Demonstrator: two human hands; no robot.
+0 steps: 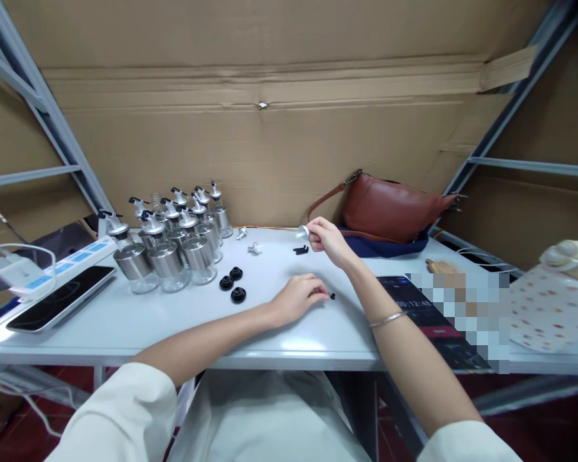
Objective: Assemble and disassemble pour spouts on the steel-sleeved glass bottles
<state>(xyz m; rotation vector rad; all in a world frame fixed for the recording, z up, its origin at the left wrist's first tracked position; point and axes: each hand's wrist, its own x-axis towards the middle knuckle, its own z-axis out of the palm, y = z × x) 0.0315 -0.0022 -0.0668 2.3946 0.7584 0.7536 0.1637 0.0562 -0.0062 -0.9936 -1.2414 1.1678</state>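
Observation:
My right hand [326, 240] is raised a little above the white table [125, 321], its fingers pinched on a small silver-white cap piece [302, 231]. Just below it lies a small black part [300, 250]. My left hand [299, 297] rests on the table nearer to me, fingers curled, its fingertips pinching a tiny black piece [332, 296]. Three round black rubber stoppers [232, 283] lie to the left of that hand. Two small white parts [249, 241] lie further back.
Several glass-and-steel dispenser bottles [173, 247] stand at the back left. A phone [60, 298], a power strip [72, 260] and a charger [9, 266] lie at far left. A brown leather bag [390, 208] sits at the back right; a dark tablet [428, 317] and patterned paper [549, 308] lie right.

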